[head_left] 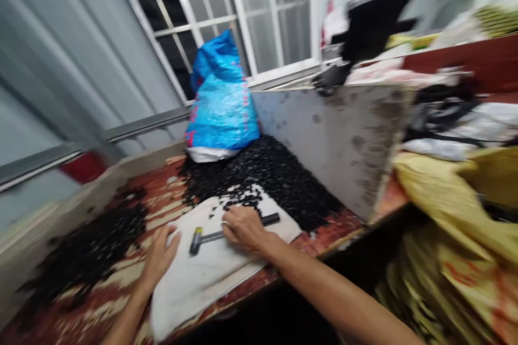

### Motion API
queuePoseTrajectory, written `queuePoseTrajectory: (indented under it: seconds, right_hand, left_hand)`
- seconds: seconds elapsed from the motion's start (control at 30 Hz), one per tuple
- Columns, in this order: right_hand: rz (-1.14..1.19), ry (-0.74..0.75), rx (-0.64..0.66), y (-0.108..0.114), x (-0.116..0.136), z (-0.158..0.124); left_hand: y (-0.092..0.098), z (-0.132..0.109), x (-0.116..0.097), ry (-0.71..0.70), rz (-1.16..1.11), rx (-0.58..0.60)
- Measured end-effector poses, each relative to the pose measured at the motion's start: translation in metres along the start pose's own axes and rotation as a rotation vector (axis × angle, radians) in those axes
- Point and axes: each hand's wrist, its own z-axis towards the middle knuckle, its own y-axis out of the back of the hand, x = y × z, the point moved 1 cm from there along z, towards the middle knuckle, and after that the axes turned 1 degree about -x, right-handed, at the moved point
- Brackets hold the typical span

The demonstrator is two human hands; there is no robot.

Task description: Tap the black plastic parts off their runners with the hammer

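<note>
A white cloth (202,280) lies on the reddish worktop. On it rests a small hammer (211,236) with a dark head, a yellow end and a black grip; my right hand covers the middle of its handle. My right hand (246,230) is closed, fingers curled down beside loose black pieces (247,198) at the cloth's far side. What those fingers hold is hidden. Along the cloth's left edge is my left hand (159,250), thumb apart from the fingers, with nothing visible in it. The picture is somewhat blurred.
Behind the cloth, a large heap of black pieces (283,172) spreads below a blue sack (226,108). Another dark pile (93,242) lies left. A stained upright board (335,135) borders the right side. Yellow sacks (453,237) hang at right; a black fan-like object (372,27) stands behind.
</note>
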Motion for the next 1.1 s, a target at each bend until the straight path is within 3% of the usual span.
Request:
queuePoseTrajectory:
  seconds: [0.07,0.13,0.33,0.57,0.63,0.73,0.9,1.0,1.1]
  right_hand:
    - [-0.023,0.014,0.023,-0.006,0.001,0.001]
    - [-0.05,0.025,0.037,-0.008,0.003,0.0]
    - [-0.096,0.085,0.069,-0.012,0.007,-0.006]
    - [-0.116,0.139,0.029,-0.02,0.003,-0.006]
    - [-0.117,0.152,0.007,-0.021,0.003,-0.006]
    - [-0.123,0.156,-0.031,-0.024,0.003,-0.006]
    - [-0.12,0.169,-0.076,-0.028,0.002,-0.006]
    - [-0.108,0.173,-0.083,-0.03,0.0,-0.007]
    - [-0.094,0.161,-0.09,-0.032,-0.001,-0.008]
  left_hand:
    - [0.005,-0.014,0.026,0.073,-0.001,-0.011]
    - [0.002,-0.017,0.038,0.097,-0.009,-0.011]
    - [-0.01,-0.012,0.038,0.11,-0.025,0.02]
    - [-0.002,-0.012,0.04,0.091,0.017,0.076]
    - [0.001,0.005,0.039,0.063,0.034,0.096]
    - [-0.005,0.05,0.027,-0.025,0.038,0.145]
    - [-0.048,0.125,-0.004,-0.188,0.015,0.299]
    - [-0.068,0.144,-0.009,-0.226,0.007,0.409]
    - [-0.066,0.148,0.003,-0.228,0.015,0.464]
